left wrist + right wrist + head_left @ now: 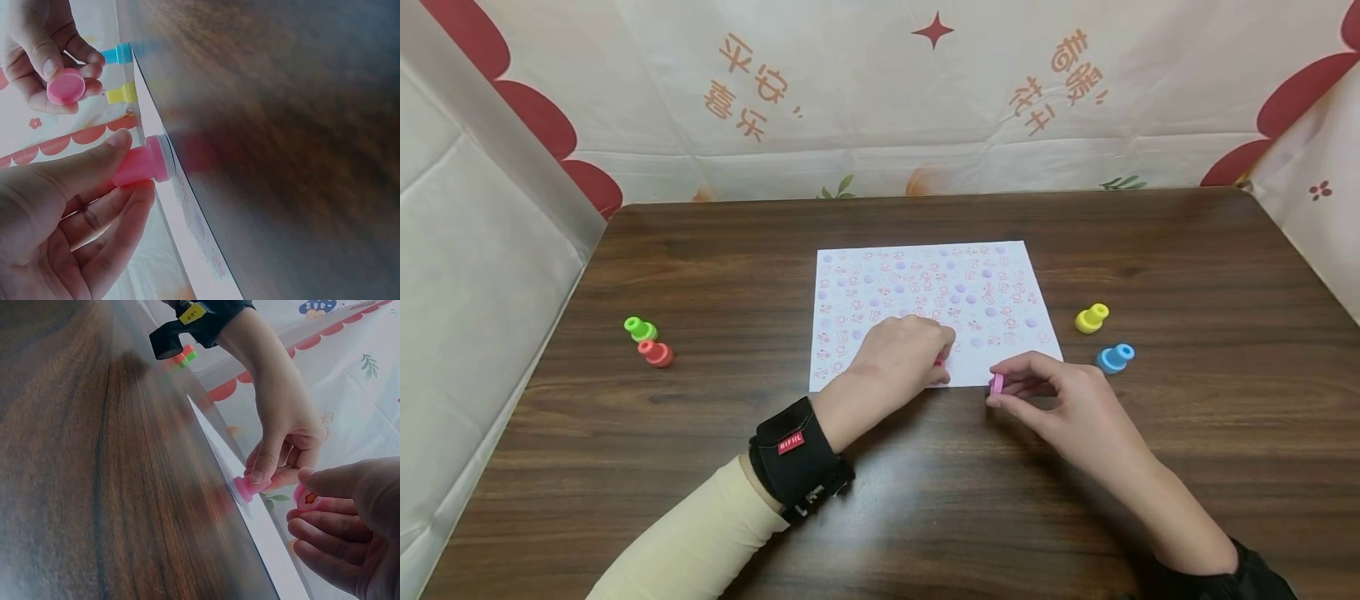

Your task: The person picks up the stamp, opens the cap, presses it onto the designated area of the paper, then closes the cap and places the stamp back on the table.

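Note:
A white sheet of paper (887,292) printed with rows of small red and purple marks lies on the table. Over its near edge, my left hand (898,354) pinches a pink toy stamp (140,164) between thumb and fingers, its stamping face down against the paper. My right hand (1067,400), just off the paper's near right corner, pinches a round pink stamp cap (997,384) between thumb and forefinger. A small flower shows on the cap (309,499) in the right wrist view.
Yellow (1092,318) and blue (1116,358) stamps stand to the right of the paper. Green (641,328) and red (656,353) stamps stand together at the left. A patterned white cloth (880,100) hangs behind the brown wooden table (715,275).

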Available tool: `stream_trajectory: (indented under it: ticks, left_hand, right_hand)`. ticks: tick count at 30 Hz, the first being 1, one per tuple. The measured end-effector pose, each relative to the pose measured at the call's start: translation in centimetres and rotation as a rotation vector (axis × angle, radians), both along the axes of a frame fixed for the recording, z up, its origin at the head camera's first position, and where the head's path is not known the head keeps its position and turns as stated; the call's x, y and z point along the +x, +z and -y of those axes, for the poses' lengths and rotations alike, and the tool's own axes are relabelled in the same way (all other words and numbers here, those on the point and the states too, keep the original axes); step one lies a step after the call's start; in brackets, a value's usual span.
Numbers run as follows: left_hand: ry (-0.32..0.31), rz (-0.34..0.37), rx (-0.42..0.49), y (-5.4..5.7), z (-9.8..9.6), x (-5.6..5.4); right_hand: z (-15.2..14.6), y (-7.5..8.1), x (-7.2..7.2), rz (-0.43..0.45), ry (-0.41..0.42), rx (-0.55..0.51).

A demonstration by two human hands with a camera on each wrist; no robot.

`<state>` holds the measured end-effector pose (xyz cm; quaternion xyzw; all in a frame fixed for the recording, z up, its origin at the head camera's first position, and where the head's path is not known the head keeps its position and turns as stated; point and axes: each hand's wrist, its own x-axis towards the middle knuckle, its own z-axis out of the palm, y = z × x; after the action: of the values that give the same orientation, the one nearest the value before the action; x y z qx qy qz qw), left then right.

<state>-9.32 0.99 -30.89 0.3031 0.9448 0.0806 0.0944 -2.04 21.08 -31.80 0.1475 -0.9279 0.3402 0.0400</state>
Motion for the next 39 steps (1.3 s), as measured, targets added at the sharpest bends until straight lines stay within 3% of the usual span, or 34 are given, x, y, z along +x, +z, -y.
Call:
stream_trajectory:
  ticks: [11,17,22,28,33,39]
  left_hand:
    - [0.015,-0.013,0.024,-0.1,0.3,0.4]
    - [0.067,-0.037,0.145,1.5,1.7,1.2]
    - [0.145,0.083,0.415,2.5,3.4,1.6]
    - [0.218,0.226,0.708,1.8,5.1,2.0]
    - [0.254,0.326,0.811,1.0,5.8,2.3]
    - [0.253,0.415,0.85,0.4,6.0,2.8]
  right_hand:
    - [0.0,-0.2,0.1,-0.019,-0.007,-0.004]
    - [0.2,0.0,0.1,-0.004,-0.022,-0.012]
    - [0.5,0.1,0.0,-0.022,-0.014,-0.022]
    - [1.2,0.5,-0.1,-0.041,0.011,-0.068]
    - [1.9,0.7,-0.1,-0.052,0.026,-0.096]
    - [2.8,0.7,-0.1,-0.046,0.05,-0.112]
